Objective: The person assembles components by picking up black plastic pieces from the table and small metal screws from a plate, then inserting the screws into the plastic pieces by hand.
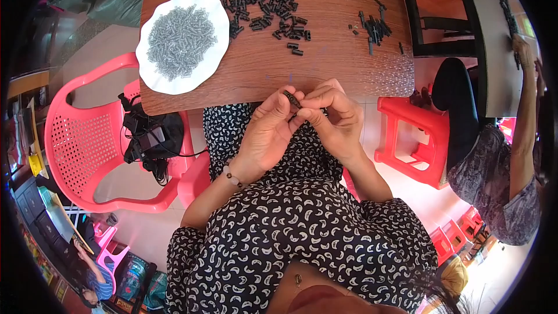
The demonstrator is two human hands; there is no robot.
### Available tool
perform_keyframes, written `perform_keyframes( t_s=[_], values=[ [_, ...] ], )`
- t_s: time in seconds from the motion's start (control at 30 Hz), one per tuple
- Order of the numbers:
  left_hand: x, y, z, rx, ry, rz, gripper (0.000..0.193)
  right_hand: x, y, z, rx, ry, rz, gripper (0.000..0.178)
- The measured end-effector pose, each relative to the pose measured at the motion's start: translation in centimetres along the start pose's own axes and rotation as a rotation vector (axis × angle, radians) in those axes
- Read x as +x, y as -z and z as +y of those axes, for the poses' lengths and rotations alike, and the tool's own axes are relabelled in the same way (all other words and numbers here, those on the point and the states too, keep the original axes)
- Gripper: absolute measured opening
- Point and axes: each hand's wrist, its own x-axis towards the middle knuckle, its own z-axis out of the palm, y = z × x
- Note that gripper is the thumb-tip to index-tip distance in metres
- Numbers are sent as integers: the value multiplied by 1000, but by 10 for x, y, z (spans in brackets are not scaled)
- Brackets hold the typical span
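Head view, looking down: both hands meet at the near edge of the brown wooden table. The left hand and right hand pinch one small black plastic tube between their fingertips, fingers curled close around it, just above the lap. Up the table, a white plate of small silvery springs, a scatter of black tubes beside it, and thin black pins further right.

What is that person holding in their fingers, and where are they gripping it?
A small black tube piece, pinched between the fingertips of the left hand and the right hand, one hand toward each end, just above the table edge.
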Motion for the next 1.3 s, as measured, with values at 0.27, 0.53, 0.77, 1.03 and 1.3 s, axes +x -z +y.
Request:
perform_keyframes(
  t_s=[0.27, 0.53, 0.77, 1.03, 1.3],
  values=[
    [-4, -4, -5, 169, -130, -3, 23, -2, -4, -4, -32, 58, 86, 11],
    [-6, -8, -3, 151, -133, -13, 23, -2, -3, -7, -197, 130, 87, 17],
    [-9, -12, 3, 99, -32, -92, 22, 5, 8, -19, -398, 202, 55, 31],
    [-9, -11, -4, 75, 2, -127, 21, 9, 12, -15, -339, 266, -188, 39],
    [-11, -6, -7, 132, -36, -139, 20, 8, 17, -15, -265, 230, -274, 36]
  ],
)
